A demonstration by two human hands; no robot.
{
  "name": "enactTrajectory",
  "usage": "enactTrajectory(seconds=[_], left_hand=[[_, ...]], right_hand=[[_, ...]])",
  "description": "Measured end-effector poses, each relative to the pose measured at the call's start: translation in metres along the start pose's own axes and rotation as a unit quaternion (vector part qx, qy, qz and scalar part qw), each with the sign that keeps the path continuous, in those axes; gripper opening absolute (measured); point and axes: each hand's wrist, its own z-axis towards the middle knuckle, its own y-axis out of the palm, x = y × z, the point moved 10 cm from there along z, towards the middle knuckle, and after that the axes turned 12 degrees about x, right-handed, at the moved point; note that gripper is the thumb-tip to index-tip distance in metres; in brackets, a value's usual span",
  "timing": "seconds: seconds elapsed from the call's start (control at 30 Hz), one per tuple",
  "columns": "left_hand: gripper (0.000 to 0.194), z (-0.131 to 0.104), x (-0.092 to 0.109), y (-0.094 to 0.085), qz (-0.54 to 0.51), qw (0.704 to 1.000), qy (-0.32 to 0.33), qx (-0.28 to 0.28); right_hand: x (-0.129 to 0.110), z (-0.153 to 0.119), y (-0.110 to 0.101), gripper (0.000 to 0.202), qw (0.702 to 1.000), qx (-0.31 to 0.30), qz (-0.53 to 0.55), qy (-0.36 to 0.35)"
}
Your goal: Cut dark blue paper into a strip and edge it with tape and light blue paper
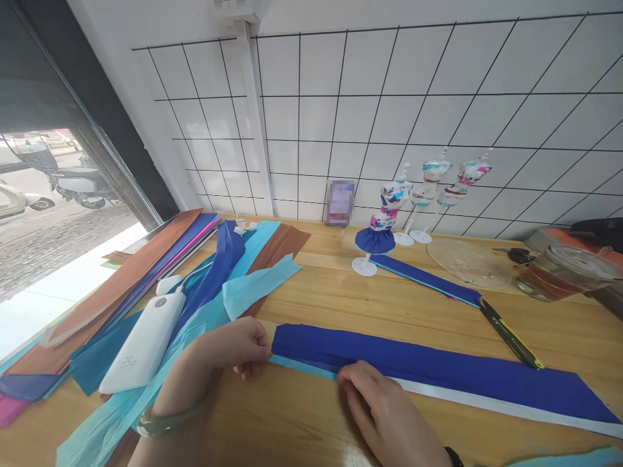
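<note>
A long dark blue strip (413, 357) of thin paper or cloth lies across the table in front of me. Light blue shows along its near edge at the left, and a white band (452, 394) runs along the rest of that edge. My left hand (247, 345), a pale bangle on its wrist, pinches the strip's left end at the light blue edge. My right hand (384, 405) has its fingers closed at the near edge, a little to the right. Its fingertips are partly hidden.
Left of me, a white power bank (146, 344) lies on layered coloured strips (257, 285). Behind are small dress forms, one wearing a blue skirt (374, 240). A narrow blue strip (428, 279), a utility knife (510, 334), a clear plate (467, 263) and a glass jar (559, 272) sit at right.
</note>
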Motion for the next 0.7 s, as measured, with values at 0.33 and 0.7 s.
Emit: enactTrajectory(seconds=[0.33,0.7], left_hand=[[0.013,0.0024,-0.0011,0.0034,-0.012,1.0,0.003,-0.001],[0.008,0.0027,0.0005,0.0044,0.002,1.0,-0.005,0.008]], right_hand=[[0.0014,0.002,-0.0023,0.029,0.998,0.038,-0.051,-0.026],[0.0042,0.0073,0.0052,0.029,0.997,-0.005,-0.07,-0.023]])
